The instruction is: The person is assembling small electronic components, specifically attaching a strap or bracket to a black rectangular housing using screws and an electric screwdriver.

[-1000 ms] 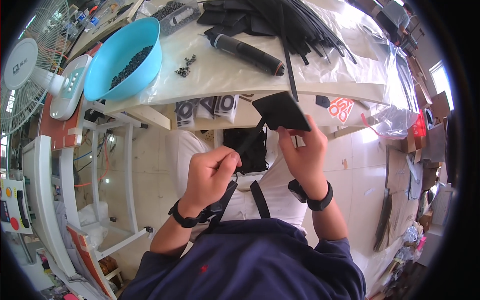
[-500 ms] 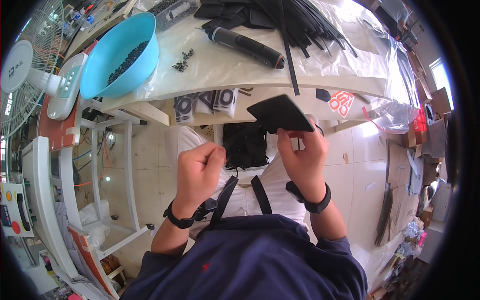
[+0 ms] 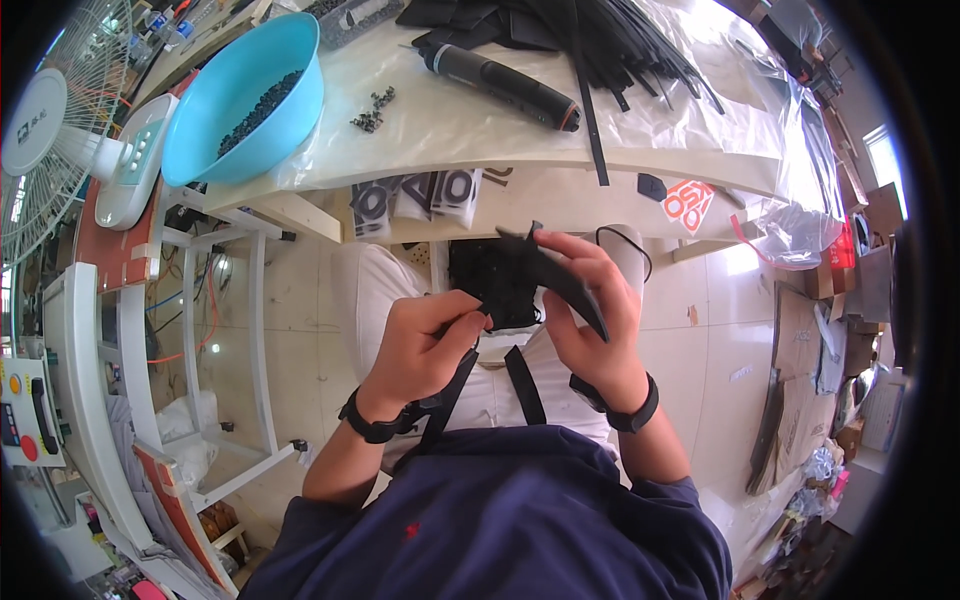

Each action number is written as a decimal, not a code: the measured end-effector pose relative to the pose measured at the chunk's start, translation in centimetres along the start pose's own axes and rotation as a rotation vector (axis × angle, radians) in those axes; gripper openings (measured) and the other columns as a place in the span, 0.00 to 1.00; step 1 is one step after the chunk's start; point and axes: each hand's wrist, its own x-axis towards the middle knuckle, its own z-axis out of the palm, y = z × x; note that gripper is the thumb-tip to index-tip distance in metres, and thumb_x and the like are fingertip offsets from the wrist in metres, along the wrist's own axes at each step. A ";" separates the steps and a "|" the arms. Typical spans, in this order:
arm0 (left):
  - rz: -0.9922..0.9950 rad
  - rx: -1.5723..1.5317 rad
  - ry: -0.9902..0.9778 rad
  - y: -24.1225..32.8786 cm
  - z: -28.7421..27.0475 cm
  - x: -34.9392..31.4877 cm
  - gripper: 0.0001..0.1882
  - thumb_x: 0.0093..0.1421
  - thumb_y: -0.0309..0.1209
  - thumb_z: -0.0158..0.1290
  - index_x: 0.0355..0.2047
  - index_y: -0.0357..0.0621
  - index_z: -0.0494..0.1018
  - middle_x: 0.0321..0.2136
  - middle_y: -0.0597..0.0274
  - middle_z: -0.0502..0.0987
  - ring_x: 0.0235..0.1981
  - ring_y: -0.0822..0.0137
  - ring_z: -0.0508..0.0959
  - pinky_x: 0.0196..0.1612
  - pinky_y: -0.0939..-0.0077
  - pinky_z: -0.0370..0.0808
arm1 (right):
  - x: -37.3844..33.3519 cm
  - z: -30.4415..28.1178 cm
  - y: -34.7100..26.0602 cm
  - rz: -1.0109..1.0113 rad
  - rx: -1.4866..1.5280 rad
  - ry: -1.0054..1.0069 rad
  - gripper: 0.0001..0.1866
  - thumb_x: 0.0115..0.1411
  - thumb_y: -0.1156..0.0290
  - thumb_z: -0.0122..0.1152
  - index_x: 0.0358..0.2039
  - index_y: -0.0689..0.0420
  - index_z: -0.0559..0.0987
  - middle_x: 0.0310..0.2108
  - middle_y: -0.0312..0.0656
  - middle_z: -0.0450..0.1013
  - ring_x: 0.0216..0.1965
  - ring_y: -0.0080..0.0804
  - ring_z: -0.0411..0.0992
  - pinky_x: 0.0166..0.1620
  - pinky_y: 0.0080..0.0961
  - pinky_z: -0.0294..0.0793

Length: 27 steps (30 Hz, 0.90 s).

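My right hand (image 3: 603, 325) is closed on a thin black panel (image 3: 570, 280), fingers at its far edge and thumb on the near side. The panel is seen nearly edge-on and looks curved. My left hand (image 3: 425, 345) is pinched just left of it; whatever lies between its fingertips is too small or hidden to name. Below both hands, over my lap, a box holds a tangle of black pieces (image 3: 472, 272). On the table beyond lie a black cordless screwdriver (image 3: 505, 88), a small cluster of dark fasteners (image 3: 374, 110) and many black strips (image 3: 640, 50).
A turquoise bowl (image 3: 310, 75) of small black parts stands at the table's left, beside a white fan (image 3: 40, 120). Flat packets (image 3: 412, 198) and an orange-and-white sticker (image 3: 688, 205) lie on the shelf under the tabletop (image 3: 400, 160). Cardboard (image 3: 785, 390) leans at the right.
The panel has come nearer and turned from face-on to nearly edge-on in my right hand. My left hand has moved right, from a loose fist to a pinch beside it.
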 end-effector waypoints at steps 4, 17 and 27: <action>0.157 0.052 -0.132 -0.3 -0.8 0.1 0.06 0.57 0.20 0.52 0.32 0.34 0.78 0.20 0.60 0.73 0.19 0.68 0.70 0.23 0.75 0.63 | -1.0 -0.7 0.2 -0.022 0.233 -0.144 0.21 0.50 0.79 0.69 0.38 0.57 0.65 0.52 0.57 0.76 0.34 0.39 0.75 0.41 0.30 0.77; 0.400 0.209 -0.163 0.7 0.8 0.0 0.14 0.52 0.16 0.49 0.39 0.30 0.78 0.22 0.51 0.77 0.19 0.56 0.76 0.25 0.69 0.71 | -3.2 -0.3 -2.1 0.585 0.582 -0.033 0.10 0.62 0.80 0.59 0.43 0.66 0.81 0.44 0.47 0.80 0.41 0.29 0.78 0.45 0.24 0.77; 0.054 0.075 -0.177 0.7 -0.3 -0.5 0.14 0.57 0.22 0.49 0.42 0.35 0.80 0.21 0.59 0.77 0.19 0.74 0.71 0.25 0.79 0.67 | -1.9 -0.5 -2.2 0.800 0.631 0.083 0.05 0.62 0.81 0.60 0.39 0.66 0.79 0.33 0.38 0.78 0.33 0.23 0.75 0.37 0.20 0.75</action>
